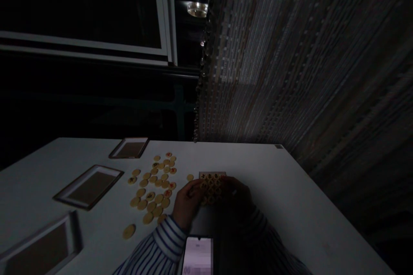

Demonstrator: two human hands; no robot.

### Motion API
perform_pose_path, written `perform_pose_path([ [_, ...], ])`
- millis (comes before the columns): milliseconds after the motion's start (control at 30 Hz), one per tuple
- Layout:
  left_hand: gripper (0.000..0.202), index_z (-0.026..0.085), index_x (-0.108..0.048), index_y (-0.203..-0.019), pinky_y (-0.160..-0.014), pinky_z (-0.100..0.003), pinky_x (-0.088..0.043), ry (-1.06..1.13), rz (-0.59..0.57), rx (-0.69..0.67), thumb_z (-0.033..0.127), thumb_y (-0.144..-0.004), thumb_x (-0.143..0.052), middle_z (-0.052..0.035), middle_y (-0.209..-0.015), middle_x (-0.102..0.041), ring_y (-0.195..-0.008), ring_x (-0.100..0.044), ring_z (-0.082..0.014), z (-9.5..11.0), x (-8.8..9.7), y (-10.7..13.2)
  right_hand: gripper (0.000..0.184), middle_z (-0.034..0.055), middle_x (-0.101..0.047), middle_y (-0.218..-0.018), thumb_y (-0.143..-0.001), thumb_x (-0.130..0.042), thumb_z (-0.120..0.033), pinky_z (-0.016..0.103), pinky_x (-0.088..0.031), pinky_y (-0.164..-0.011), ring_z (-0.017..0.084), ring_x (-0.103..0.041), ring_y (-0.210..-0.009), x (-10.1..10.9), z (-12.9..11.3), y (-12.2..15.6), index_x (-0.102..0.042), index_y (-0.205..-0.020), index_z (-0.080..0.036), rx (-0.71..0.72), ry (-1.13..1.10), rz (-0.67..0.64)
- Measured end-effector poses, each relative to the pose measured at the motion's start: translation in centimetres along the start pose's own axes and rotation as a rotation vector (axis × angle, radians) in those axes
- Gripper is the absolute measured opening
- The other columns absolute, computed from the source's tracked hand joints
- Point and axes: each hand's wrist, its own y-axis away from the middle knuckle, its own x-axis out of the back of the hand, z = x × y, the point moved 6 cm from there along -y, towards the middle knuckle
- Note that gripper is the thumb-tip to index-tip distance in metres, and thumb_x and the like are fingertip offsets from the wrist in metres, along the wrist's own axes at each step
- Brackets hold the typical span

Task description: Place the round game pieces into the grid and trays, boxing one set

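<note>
Toward the front of the white table, several xiangqi pieces (211, 190) stand in close rows in a small shallow box (204, 174), its far rim showing behind them. My left hand (188, 201) is closed at the box's left edge, fingers curled against it. On the opposite side, my right hand (239, 194) closes around the right edge; deep shadow hides most of its fingers. Left of my left hand, many loose round pieces (151, 206) lie scattered, some showing red or black characters and others blank. One single piece (190, 177) lies just beyond my left hand.
Three brown-bottomed trays (91, 166) with raised rims are spread along the left side of the white table (290, 223). A lit phone (197, 253) lies between my forearms. Behind the table hang a bead-string curtain (251, 73) and a white-framed window (167, 17).
</note>
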Motion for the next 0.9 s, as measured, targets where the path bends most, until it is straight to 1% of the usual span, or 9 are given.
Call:
perform_pose_path([
  [67, 0.038, 0.012, -0.063, -0.092, -0.071, -0.03, -0.051, -0.025, 0.009, 0.0, 0.031, -0.06, -0.067, -0.0096, -0.087, -0.069, -0.079, -0.064, -0.0194, 0.2, -0.1, 0.2, 0.026, 0.0078, -0.068, -0.088, -0.073, -0.052, -0.03, 0.032, -0.053, -0.07, 0.02, -0.063, -0.081, -0.3, -0.1, 0.2, -0.065, -0.092, -0.019, 0.041, 0.031, -0.005],
  [167, 0.037, 0.012, -0.065, -0.089, -0.072, -0.031, -0.051, -0.049, 0.038, 0.02, 0.032, -0.058, -0.068, -0.0099, -0.086, -0.07, -0.079, -0.064, -0.0206, 0.8, -0.3, 0.6, 0.024, 0.0085, -0.069, -0.08, -0.075, -0.05, -0.03, 0.031, -0.054, -0.064, 0.02, -0.064, -0.071, -0.7, -0.3, 0.3, -0.067, -0.086, -0.018, 0.073, 0.066, 0.0],
  [300, 0.034, 0.013, -0.067, -0.083, -0.075, -0.032, -0.051, -0.066, 0.042, 0.024, 0.033, -0.056, -0.069, -0.0091, -0.084, -0.07, -0.08, -0.064, -0.0218, 1.3, -0.7, 1.0, 0.024, 0.0093, -0.068, -0.08, -0.078, -0.046, -0.029, 0.031, -0.053, -0.064, 0.019, -0.063, -0.07, -1.7, -0.6, 0.3, -0.067, -0.083, -0.018, 0.094, 0.08, -0.07],
  [433, 0.035, 0.013, -0.066, -0.087, -0.08, -0.031, -0.05, -0.113, 0.02, 0.018, 0.034, -0.06, -0.067, -0.0088, -0.089, -0.07, -0.085, -0.064, -0.021, 0.9, -0.8, 1.2, 0.022, 0.0087, -0.068, -0.084, -0.079, -0.046, -0.027, 0.03, -0.052, -0.067, 0.019, -0.063, -0.076, -2.7, -1.0, 0.4, -0.066, -0.083, -0.02, 0.126, 0.119, -0.181],
  [500, 0.035, 0.013, -0.066, -0.089, -0.082, -0.032, -0.049, -0.137, 0.011, 0.006, 0.035, -0.062, -0.066, -0.0089, -0.09, -0.069, -0.086, -0.063, -0.0208, 0.8, -0.8, 1.3, 0.02, 0.0076, -0.068, -0.084, -0.078, -0.047, -0.026, 0.028, -0.051, -0.069, 0.018, -0.063, -0.077, -3.0, -1.2, 0.4, -0.066, -0.082, -0.02, 0.13, 0.154, -0.212],
  [633, 0.033, 0.013, -0.067, -0.085, -0.079, -0.032, -0.05, -0.178, 0.032, 0.008, 0.035, -0.061, -0.066, -0.0088, -0.087, -0.07, -0.083, -0.064, -0.0215, 1.0, -0.9, 1.5, 0.022, 0.0073, -0.068, -0.083, -0.08, -0.046, -0.027, 0.025, -0.051, -0.066, 0.016, -0.063, -0.074, -3.2, -1.2, 0.5, -0.066, -0.084, -0.02, 0.11, 0.19, -0.25],
  [733, 0.03, 0.015, -0.069, -0.082, -0.08, -0.031, -0.05, -0.195, 0.027, -0.014, 0.035, -0.061, -0.066, -0.0076, -0.087, -0.07, -0.084, -0.064, -0.0213, 1.5, -1.1, 1.6, 0.023, 0.0076, -0.068, -0.085, -0.081, -0.046, -0.03, 0.026, -0.05, -0.07, 0.016, -0.063, -0.077, -3.2, -0.9, 0.7, -0.066, -0.087, -0.02, 0.085, 0.167, -0.245],
  [833, 0.028, 0.015, -0.069, -0.083, -0.08, -0.03, -0.05, -0.197, 0.024, -0.024, 0.034, -0.063, -0.064, -0.0069, -0.087, -0.07, -0.084, -0.064, -0.0209, 1.6, -1.2, 1.7, 0.024, 0.0081, -0.068, -0.086, -0.079, -0.049, -0.032, 0.028, -0.05, -0.07, 0.017, -0.063, -0.078, -3.2, -0.2, 0.8, -0.066, -0.088, -0.019, 0.008, 0.091, -0.229],
  [900, 0.027, 0.015, -0.069, -0.083, -0.079, -0.03, -0.051, -0.206, 0.018, -0.03, 0.033, -0.063, -0.062, -0.0066, -0.086, -0.07, -0.083, -0.064, -0.0204, 1.5, -1.1, 1.7, 0.025, 0.008, -0.068, -0.088, -0.079, -0.049, -0.034, 0.028, -0.051, -0.069, 0.018, -0.063, -0.079, -3.4, 0.0, 0.8, -0.066, -0.089, -0.019, -0.03, 0.005, -0.245],
])
